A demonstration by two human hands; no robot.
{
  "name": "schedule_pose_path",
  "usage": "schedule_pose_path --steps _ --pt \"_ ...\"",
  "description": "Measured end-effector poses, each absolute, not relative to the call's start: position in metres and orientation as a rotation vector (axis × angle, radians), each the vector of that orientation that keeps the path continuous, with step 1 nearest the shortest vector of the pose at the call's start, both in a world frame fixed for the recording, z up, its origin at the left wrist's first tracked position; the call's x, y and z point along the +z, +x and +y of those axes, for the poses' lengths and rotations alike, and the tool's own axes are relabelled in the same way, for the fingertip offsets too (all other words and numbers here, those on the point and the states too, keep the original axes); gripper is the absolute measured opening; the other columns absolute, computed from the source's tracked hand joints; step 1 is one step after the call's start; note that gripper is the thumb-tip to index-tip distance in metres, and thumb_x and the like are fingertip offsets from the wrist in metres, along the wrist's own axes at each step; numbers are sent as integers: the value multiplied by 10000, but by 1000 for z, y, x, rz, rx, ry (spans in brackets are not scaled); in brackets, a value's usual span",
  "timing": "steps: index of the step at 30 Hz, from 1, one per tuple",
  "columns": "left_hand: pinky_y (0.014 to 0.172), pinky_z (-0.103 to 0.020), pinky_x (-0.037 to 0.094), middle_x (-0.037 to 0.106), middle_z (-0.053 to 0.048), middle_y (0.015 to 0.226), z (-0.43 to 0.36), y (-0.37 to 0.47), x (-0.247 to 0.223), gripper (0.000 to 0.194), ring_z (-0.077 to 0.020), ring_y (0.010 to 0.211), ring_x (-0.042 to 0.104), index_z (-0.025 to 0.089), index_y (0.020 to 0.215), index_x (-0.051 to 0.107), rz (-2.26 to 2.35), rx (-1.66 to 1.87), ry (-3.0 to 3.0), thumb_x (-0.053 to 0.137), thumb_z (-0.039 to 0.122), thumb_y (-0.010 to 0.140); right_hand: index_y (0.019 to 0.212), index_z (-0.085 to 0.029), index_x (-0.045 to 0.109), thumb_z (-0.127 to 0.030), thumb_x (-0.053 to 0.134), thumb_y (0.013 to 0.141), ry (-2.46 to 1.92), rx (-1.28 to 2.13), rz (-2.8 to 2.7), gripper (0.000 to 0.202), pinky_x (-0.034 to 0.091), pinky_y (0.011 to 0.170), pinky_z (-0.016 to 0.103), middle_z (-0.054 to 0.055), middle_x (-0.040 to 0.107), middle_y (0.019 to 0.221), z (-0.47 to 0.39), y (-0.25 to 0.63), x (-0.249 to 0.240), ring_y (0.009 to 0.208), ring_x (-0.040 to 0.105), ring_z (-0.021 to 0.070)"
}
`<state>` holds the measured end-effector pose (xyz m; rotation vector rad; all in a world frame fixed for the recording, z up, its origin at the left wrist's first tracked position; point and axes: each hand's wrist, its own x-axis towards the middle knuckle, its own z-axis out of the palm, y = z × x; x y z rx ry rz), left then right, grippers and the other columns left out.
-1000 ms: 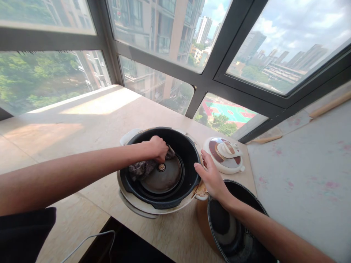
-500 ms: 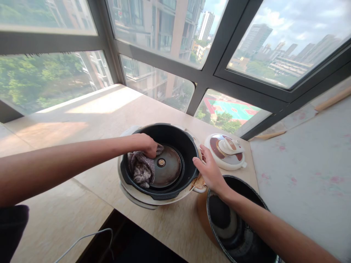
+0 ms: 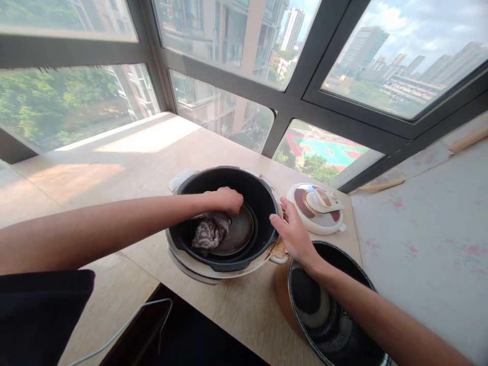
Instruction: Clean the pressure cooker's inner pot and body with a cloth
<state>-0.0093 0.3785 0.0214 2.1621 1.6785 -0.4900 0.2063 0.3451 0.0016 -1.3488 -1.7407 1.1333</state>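
Note:
A pressure cooker base with a black interior stands on the stone ledge, its top uncovered. Inside it, my left hand is closed on a greyish-purple cloth, which bunches below the wrist over the round metal plate at the bottom. The fingertips are hidden. My right hand rests against the cooker's right rim, thumb and fingers apart, beside a brown-stained patch. Beneath the right forearm stands a black inner pot, tilted in view.
The cooker's white and brown lid lies on the ledge behind my right hand. Windows with grey frames border the ledge. A flowered wall is at the right. A pale cable runs over the dark gap in front.
My left hand has moved right across the cooker's inside, dragging the cloth along. The right hand keeps its place at the rim. The view has shifted slightly.

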Motion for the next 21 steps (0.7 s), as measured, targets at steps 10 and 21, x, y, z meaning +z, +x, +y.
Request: schedule_pose_path --steps 10,21 --pt "941 -406 530 660 -239 1275 364 10 37 416 -338 1121 665 93 1248 703 1633 -551 2315 611 199 857 1473 -127 412 -516 616 817 -1325 1146 -1732 789 351 1201 496 193 519 1478 346 207 0 1365 515 305" --pt "868 -414 546 689 -213 1225 326 -35 63 630 -368 1076 676 174 1313 654 1924 -578 1944 688 539 800 1479 -147 420 -523 611 844 -1307 1127 -1751 762 347 1206 490 177 509 1495 347 209 -3 1382 500 295"
